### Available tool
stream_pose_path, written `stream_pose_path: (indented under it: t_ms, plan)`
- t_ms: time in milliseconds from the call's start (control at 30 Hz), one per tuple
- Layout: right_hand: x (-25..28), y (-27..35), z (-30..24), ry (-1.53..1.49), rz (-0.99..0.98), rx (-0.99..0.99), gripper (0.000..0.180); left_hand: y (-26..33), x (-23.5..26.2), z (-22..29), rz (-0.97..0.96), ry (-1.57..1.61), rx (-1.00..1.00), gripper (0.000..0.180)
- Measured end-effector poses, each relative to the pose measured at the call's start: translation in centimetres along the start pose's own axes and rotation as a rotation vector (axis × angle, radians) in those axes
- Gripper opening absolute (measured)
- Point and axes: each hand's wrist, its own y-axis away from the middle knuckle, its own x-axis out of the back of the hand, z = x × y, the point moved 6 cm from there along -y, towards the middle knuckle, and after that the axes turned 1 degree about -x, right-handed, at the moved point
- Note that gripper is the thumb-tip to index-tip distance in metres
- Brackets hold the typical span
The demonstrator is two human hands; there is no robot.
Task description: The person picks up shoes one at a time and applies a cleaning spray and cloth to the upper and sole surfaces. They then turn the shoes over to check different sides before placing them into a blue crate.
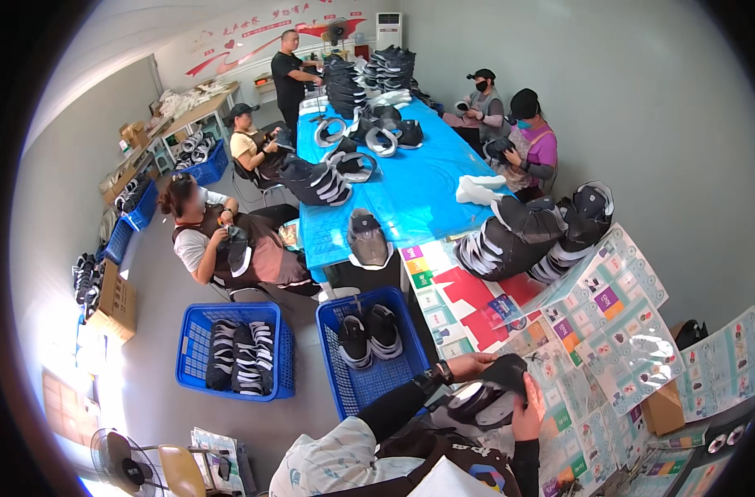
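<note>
Low in the picture, my left hand (470, 367) pinches the near-left edge of a black and grey shoe upper (503, 377). On its other side my right hand (527, 412) is closed around the dark fabric, thumb along the edge. The upper's pale grey and white lower part hangs over my lap; my hands hide some of it. Just left of my forearm stands a blue crate (336, 331) with a pair of dark shoes (369, 335) in it.
A long blue-covered table (419, 199) bears stacked shoe uppers (315, 180) and white soles (479, 190). Printed sheets (626, 340) cover the near right surface. Another blue crate (228, 306) holds dark shoes. Several people sit or stand around the table; a fan (122, 464) is at lower left.
</note>
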Motion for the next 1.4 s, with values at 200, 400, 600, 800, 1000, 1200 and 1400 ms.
stream_pose_path:
  t_ms: [200,400,600,800,1000,1200,1400]
  plan:
    - [-1.4,1.7,6.5,0.055,0.116,-0.285,0.039,-1.7,-0.6,1.2,0.233,-0.682,-0.232,0.031]
    - [-0.1,6.8,9.0,0.065,0.165,-0.347,0.035,-2.7,-4.6,-0.1,0.164,-1.318,-0.340,0.033]
    - [1.2,14.7,10.6,-0.208,0.378,-0.509,0.023,-3.5,-5.0,-3.5,-0.225,-1.276,-0.403,0.028]
    - [3.1,14.4,9.6,-0.301,0.498,-0.745,0.017,-5.8,-4.8,-4.9,-0.129,-1.107,-0.174,0.016]
    - [3.4,18.6,13.8,-0.109,0.604,-0.889,0.017,-7.3,-6.9,-9.7,0.114,-1.317,-0.181,0.016]
    - [2.7,21.8,18.9,-1.022,0.474,-1.101,0.021,-9.3,-5.5,-15.2,0.171,-0.992,0.151,0.027]
    - [11.9,20.9,17.5,-0.492,0.412,-0.621,0.029,-10.1,-11.2,-17.6,0.169,-0.651,0.342,0.032]
